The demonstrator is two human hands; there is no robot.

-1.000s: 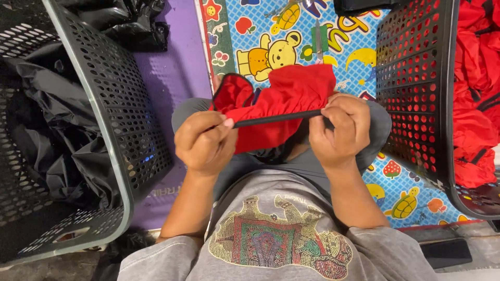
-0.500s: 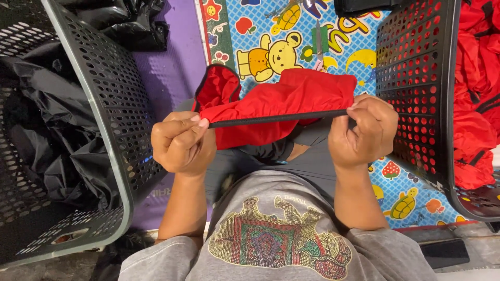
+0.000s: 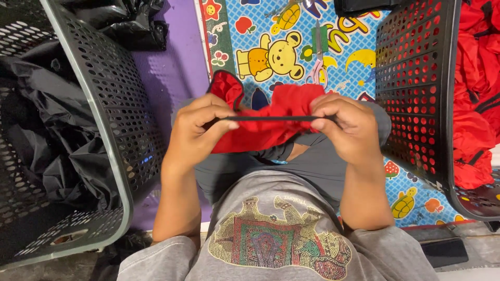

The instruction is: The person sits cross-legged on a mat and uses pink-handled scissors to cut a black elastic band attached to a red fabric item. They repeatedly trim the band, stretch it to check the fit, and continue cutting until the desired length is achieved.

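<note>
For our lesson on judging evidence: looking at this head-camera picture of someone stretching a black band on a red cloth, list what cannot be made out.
- Head view: the red cloth is bunched, so its shape and kind cannot be told.
- Band ends vanish inside the left hand and right hand.
- Left basket: crumpled black fabric, pieces uncountable, cut by the frame edge.
- Right basket: its wall and the frame edge hide much of the red fabric.
- Scissors on the mat: too small for detail.
</note>
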